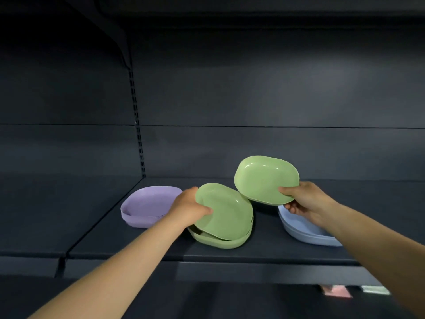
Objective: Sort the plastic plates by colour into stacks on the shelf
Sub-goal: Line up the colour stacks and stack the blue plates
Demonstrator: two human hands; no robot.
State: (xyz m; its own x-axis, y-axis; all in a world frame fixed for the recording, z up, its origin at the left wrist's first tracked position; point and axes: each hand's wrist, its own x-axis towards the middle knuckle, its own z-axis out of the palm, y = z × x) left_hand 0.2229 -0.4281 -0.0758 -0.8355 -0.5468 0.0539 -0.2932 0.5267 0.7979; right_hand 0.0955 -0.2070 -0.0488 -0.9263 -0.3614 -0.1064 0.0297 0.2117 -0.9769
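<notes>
My left hand [192,207] pinches a tilted green plate [224,211] over the green stack [220,241]. My right hand [303,201] grips another green plate [266,178], its arm covering part of the blue stack [303,233]. The purple stack [147,207] sits left on the shelf [264,252].

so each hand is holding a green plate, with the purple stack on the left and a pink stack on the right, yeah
Not quite: the stack on the right is blue, not pink, as the head view shows. The rest holds: the left hand and right hand each hold a green plate, and the purple stack is on the left.
</notes>
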